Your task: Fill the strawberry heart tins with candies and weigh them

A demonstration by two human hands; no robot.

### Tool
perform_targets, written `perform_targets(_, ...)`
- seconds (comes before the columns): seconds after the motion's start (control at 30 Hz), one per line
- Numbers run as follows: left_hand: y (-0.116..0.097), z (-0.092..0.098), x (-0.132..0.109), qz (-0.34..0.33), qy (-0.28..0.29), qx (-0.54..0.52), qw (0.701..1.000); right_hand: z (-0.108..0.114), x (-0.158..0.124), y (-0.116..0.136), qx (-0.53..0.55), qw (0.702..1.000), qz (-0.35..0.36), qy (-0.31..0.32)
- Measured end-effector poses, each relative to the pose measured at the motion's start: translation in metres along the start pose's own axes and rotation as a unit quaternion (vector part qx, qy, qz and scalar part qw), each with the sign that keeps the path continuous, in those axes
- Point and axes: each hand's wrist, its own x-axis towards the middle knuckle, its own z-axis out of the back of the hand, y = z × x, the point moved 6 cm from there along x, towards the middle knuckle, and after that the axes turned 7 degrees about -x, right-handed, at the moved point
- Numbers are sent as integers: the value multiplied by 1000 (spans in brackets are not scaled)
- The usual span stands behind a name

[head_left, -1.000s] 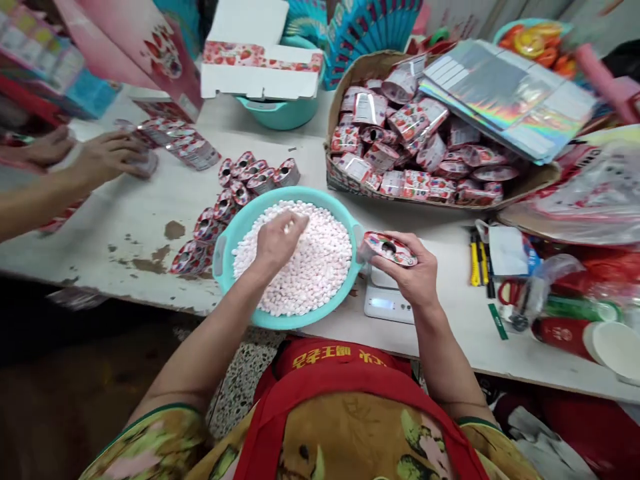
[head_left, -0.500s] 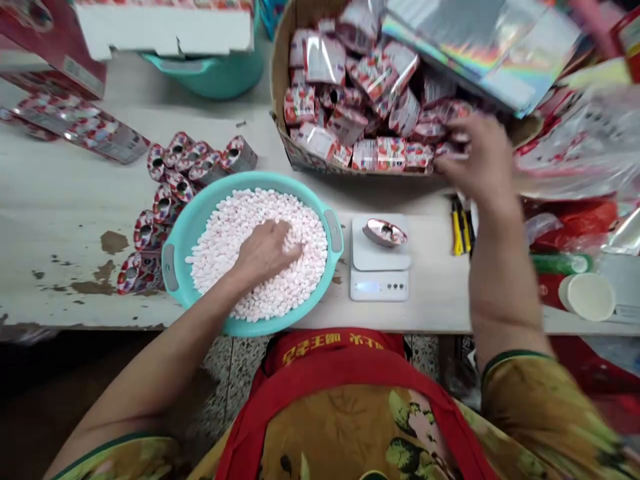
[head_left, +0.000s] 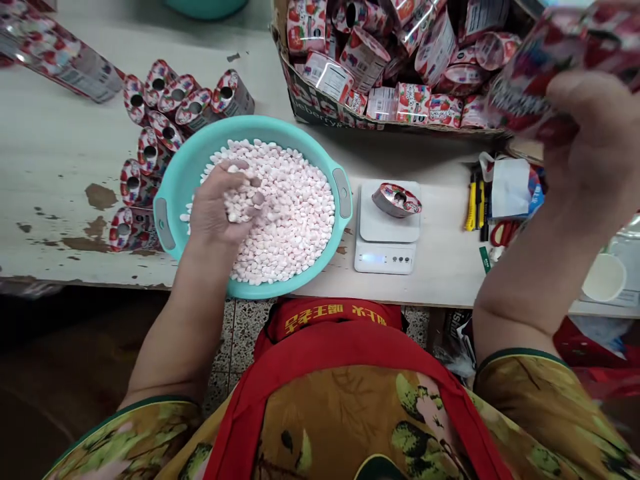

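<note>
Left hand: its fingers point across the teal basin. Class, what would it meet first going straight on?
Probably the pink-white candies heaped in the teal basin; the left hand already cups some, though height is unclear.

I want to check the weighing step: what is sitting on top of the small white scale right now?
One strawberry-print pouch lies on the scale, its round opening facing up. What is inside the pouch cannot be seen, and the display is too blurred to read.

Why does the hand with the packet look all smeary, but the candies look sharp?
In the head view, the right hand and its packet sit close to the camera at the frame's edge, so they blur. The left hand, the candies and the scale are crisp under even light, with soft shadows.
</note>
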Motion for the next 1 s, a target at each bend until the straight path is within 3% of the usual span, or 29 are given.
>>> perform_targets(0.03, 0, 2, -2, 23, -1, -69, 997, -12, -15, 16, 18, 998, 23, -46)
perform_targets(0.1, 1, 5, -5, 57, -24, -165, 984, -50, -40, 34, 64, 994, 42, -75)
perform_targets(0.27, 0, -6, -8, 39, -39, -267, 962, -163, -66, 31, 146, 985, -69, 55)
perform_targets(0.4, -7, -22, -8, 75, -21, -288, 954, -215, -66, 40, 153, 977, -102, 105)
perform_targets(0.47, -20, -30, -11, 43, 8, -269, 962, -230, -64, 47, 140, 977, -102, 121)
perform_targets(0.57, -39, -42, -20, -59, 39, -210, 975, -246, -60, 56, 88, 985, -80, 128)
perform_targets(0.73, -42, -65, -34, -192, 31, -149, 970, -264, -52, 67, 9, 991, -28, 129)
perform_targets(0.87, -40, -73, -32, -229, 34, -128, 964, -265, -46, 67, -16, 991, -38, 126)
perform_targets(1.0, -40, -73, -27, -226, 39, -140, 963, -261, -43, 63, -17, 989, -62, 133)
